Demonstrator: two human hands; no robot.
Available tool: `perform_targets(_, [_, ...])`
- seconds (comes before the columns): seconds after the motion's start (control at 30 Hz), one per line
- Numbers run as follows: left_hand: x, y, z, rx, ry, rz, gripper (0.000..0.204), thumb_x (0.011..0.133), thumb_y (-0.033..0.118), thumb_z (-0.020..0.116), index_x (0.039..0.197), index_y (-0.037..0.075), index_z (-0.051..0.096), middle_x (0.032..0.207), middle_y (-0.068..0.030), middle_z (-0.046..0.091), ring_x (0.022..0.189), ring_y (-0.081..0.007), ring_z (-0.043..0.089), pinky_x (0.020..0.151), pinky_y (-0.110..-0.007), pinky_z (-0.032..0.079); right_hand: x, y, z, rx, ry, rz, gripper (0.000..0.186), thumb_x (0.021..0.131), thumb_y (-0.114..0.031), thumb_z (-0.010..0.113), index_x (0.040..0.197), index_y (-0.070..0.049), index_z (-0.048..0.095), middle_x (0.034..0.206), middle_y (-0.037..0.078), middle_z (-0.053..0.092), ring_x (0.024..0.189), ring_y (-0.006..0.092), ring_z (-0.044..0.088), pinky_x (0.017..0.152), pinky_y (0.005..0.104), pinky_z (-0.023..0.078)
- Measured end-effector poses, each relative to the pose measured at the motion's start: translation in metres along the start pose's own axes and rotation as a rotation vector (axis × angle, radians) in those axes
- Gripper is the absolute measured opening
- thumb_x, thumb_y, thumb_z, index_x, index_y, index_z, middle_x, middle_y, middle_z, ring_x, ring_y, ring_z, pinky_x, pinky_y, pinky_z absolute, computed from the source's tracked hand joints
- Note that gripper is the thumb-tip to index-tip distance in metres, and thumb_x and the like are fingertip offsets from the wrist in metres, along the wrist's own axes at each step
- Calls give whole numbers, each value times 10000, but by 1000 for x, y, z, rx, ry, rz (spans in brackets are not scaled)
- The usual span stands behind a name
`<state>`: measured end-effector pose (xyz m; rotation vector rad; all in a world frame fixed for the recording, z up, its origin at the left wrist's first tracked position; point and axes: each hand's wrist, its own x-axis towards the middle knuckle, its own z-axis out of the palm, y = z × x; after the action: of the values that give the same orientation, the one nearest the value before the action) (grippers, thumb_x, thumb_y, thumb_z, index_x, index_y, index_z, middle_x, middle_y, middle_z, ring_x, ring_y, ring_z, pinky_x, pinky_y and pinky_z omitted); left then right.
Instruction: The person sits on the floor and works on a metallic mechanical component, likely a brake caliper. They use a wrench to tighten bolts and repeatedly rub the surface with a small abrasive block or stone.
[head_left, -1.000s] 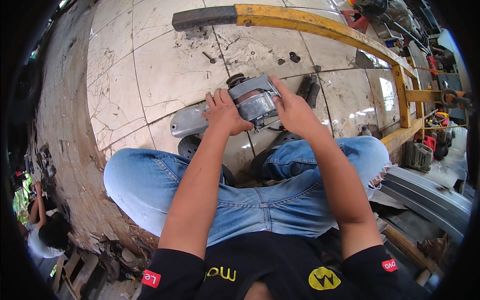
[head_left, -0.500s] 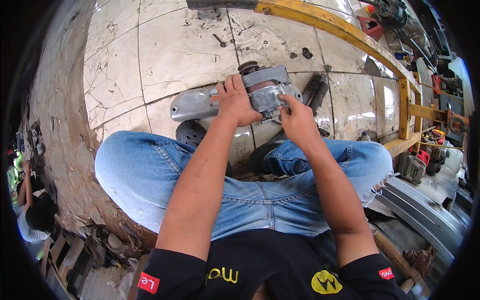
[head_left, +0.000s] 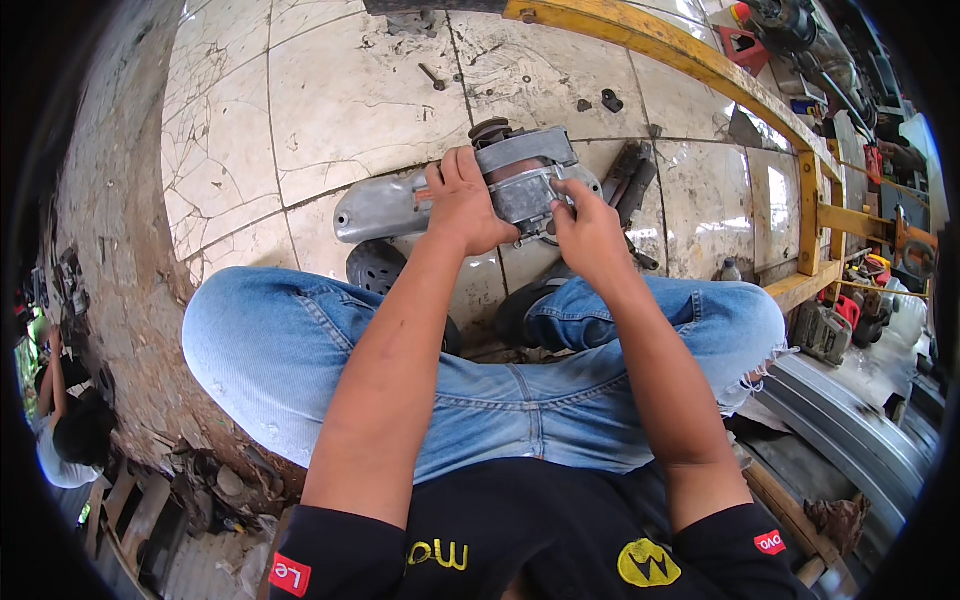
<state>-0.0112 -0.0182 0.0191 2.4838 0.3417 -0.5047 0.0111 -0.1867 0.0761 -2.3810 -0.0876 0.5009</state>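
Cracked white floor tiles (head_left: pixel 340 100) spread out ahead of my crossed legs, and the grey metal engine casing (head_left: pixel 470 190) lies on them just beyond my knees, low enough to work on seated. My left hand (head_left: pixel 465 205) clamps over its middle to steady it, while my right hand (head_left: pixel 590 225) pinches its near edge. A yellow steel frame (head_left: pixel 700 70) runs beyond the casing.

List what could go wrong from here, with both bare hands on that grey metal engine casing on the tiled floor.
1. The left hand and right hand are bare on the grey metal casing; its edges might pinch or cut a finger.
2. The casing lies flat on the glossy tiled floor, steadied by hands alone, so it may slide.
3. A loose bolt and small dark parts lie scattered beyond the casing and could get lost.
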Motion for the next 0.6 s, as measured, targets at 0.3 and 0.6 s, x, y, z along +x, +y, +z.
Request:
perform_targets(0.3, [0,-1,0,-4,1,35,1327,517,421,906,1457,-108,135,1462,-254,273,1390,-393,211,1191,-457,171,-1,3,2,51,13,25,280,930,-136,615,1187,-30,648,914,298,677,906,459,669,787,455,523])
perform_targets(0.6, [2,0,-1,-38,-13,13,1327,509,417,904,1460,-98,136,1475,-257,257,1369,-411,228,1187,-461,193,0,7,2,30,25,-16,275,931,-128,609,1181,-21,650,911,298,677,912,453,672,789,460,522])
